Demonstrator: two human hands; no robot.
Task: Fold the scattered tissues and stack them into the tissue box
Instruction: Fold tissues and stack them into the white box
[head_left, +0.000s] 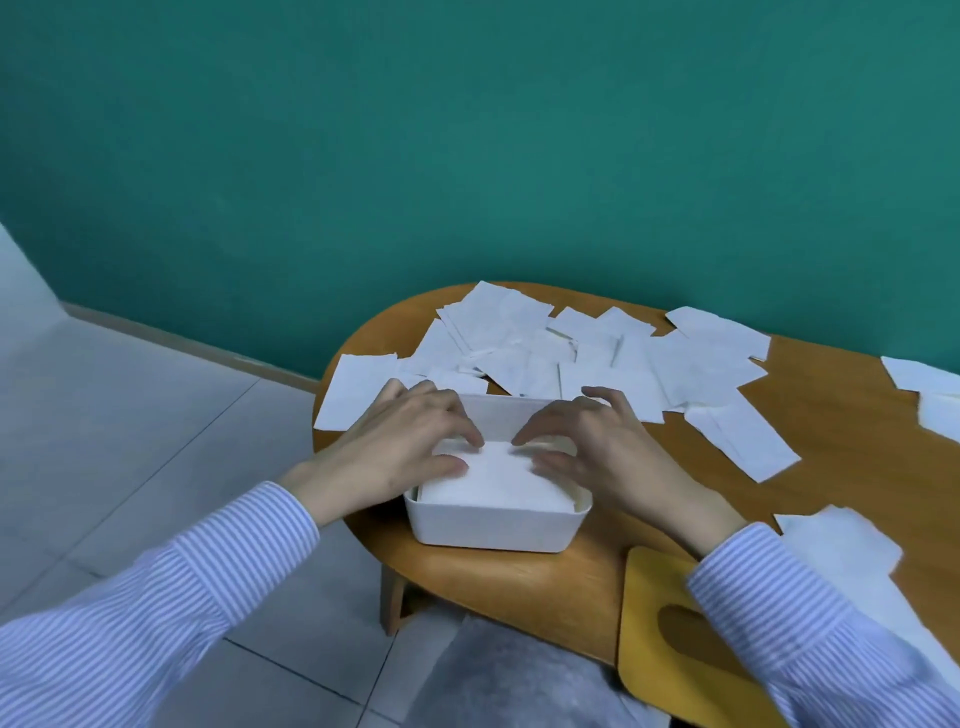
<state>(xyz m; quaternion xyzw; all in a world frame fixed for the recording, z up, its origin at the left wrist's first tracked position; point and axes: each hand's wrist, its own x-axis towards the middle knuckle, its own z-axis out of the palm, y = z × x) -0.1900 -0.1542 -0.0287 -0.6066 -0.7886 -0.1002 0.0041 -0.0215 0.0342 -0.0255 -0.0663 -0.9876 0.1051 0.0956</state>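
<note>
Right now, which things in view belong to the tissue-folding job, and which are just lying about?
Job:
- white tissue box
- folded tissue on top of the stack in the box, under the fingertips of left hand and right hand
- scattered tissues on the wooden table

Lying about:
- yellow lid with a slot
- grey rug

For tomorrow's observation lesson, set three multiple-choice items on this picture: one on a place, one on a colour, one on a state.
1. Where does the tissue box stand?
A. on the floor
B. at the table's near left end
C. on a chair

2. What colour is the wall?
A. teal
B. red
C. white

3. What are the left hand and right hand doing?
A. hanging idle
B. tearing a tissue
C. pressing the stacked tissues in the box

Answers: B, the box sits by the rounded edge; A, teal fills the background; C, fingertips rest on the stack.
</note>
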